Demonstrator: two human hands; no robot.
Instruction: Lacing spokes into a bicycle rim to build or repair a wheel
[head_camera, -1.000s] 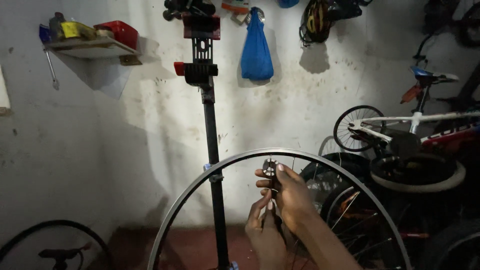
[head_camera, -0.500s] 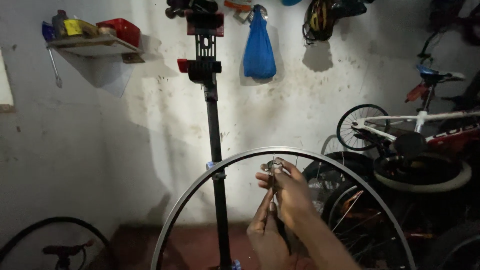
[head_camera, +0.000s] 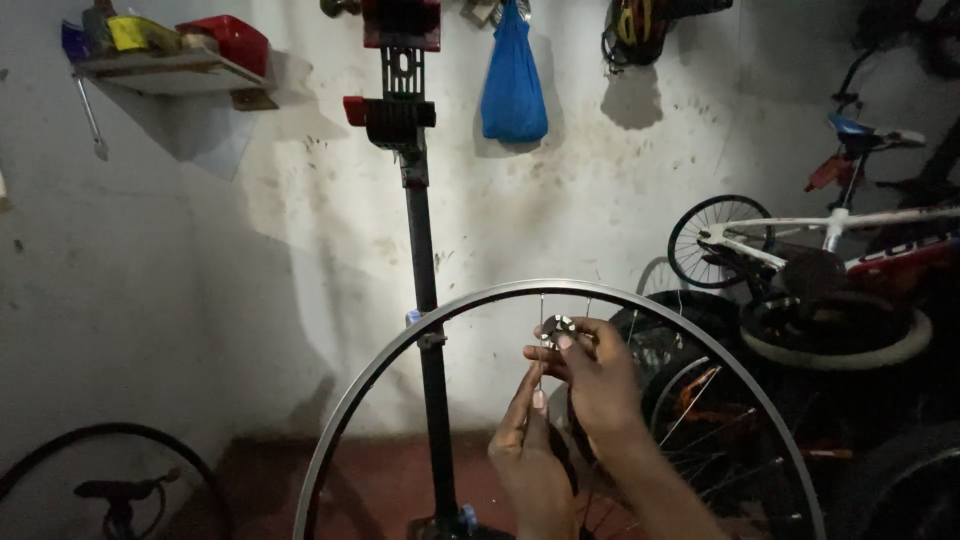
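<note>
A silver bicycle wheel rim (head_camera: 400, 340) with thin spokes stands upright in front of me. My right hand (head_camera: 600, 385) is inside the rim's upper arc and grips a small round metal spoke tool (head_camera: 557, 327) on a spoke (head_camera: 541, 305) just below the rim. My left hand (head_camera: 530, 455) is below it, with its fingers pointing up and pinching the same spoke lower down. The wheel's hub is hidden behind my hands and forearm.
A black repair stand (head_camera: 420, 250) with a red clamp rises behind the rim. On the wall are a blue bag (head_camera: 513, 80) and a shelf (head_camera: 160, 68) with a red box. A white bicycle (head_camera: 830, 230) and stacked tyres (head_camera: 850, 345) fill the right; another wheel (head_camera: 60, 450) is lower left.
Both hands stay on the same spoke. My right fingers have shifted slightly around the tool, and my view has drifted a little.
</note>
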